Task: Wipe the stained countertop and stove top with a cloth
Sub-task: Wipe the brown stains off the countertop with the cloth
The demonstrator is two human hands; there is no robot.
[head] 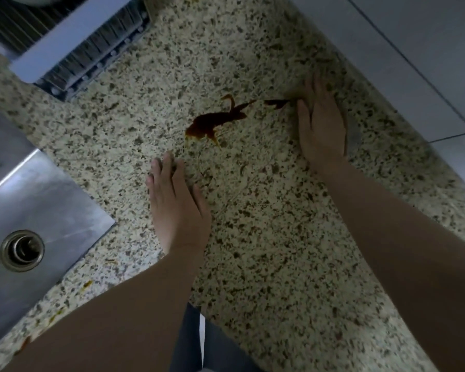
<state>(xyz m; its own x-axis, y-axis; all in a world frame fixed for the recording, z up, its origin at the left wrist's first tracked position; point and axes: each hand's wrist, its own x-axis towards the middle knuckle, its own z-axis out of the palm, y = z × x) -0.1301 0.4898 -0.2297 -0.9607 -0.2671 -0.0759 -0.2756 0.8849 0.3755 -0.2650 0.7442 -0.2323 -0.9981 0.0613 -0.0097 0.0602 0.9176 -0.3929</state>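
Head view: both flat-fingered hands, left and right, flank brown stain; sink holds only its drain.

The steel sink with its round drain runs off the left edge. The ribbed metal rack at the top left is cut by the top edge and blurred. The speckled stone bench lies partly hidden under both forearms. The right hand is smeared by motion, its fingertips indistinct, and it covers the right end of the dark brown stain.
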